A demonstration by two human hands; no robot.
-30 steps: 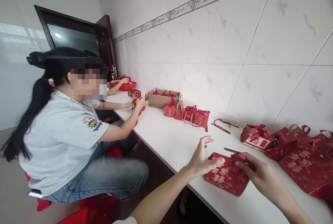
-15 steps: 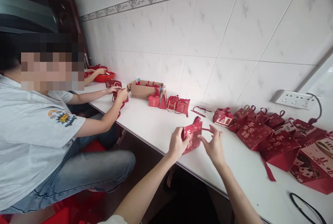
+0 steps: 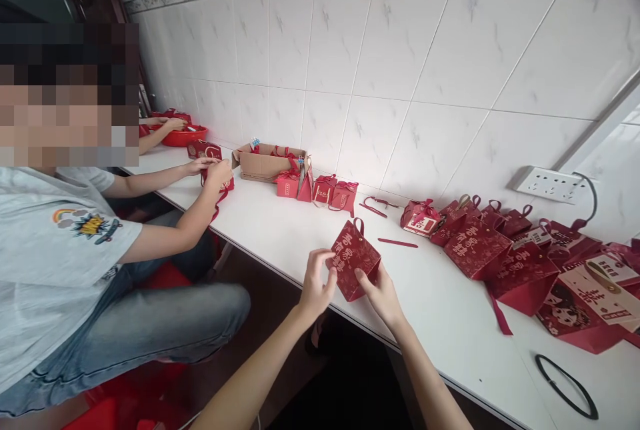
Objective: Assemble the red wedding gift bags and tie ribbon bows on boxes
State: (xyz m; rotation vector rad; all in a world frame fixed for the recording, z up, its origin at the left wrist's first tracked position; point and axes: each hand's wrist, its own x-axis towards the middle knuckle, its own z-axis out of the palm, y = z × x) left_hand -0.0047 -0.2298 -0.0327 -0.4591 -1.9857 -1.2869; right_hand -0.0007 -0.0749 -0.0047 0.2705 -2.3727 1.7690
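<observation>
Between my hands, above the front edge of the white table, is a dark red gift box with gold characters and a small loop at its top. My right hand grips its lower right side, thumb across the front. My left hand is at its left side, fingers bent against the edge; how firmly it holds is hard to see. A flat red strip lies on the table just behind the box. Beyond that sits a smaller red box with a bow.
Several red gift boxes crowd the right side beneath a power strip. A black cable loop lies at front right. Small red boxes stand by a cardboard box. At left a co-worker handles a red box; farther off is a red basin.
The red strip has left my right hand and now lies on the table. My right hand has moved onto the box, which is turned with its front facing me. The view has shifted slightly.
</observation>
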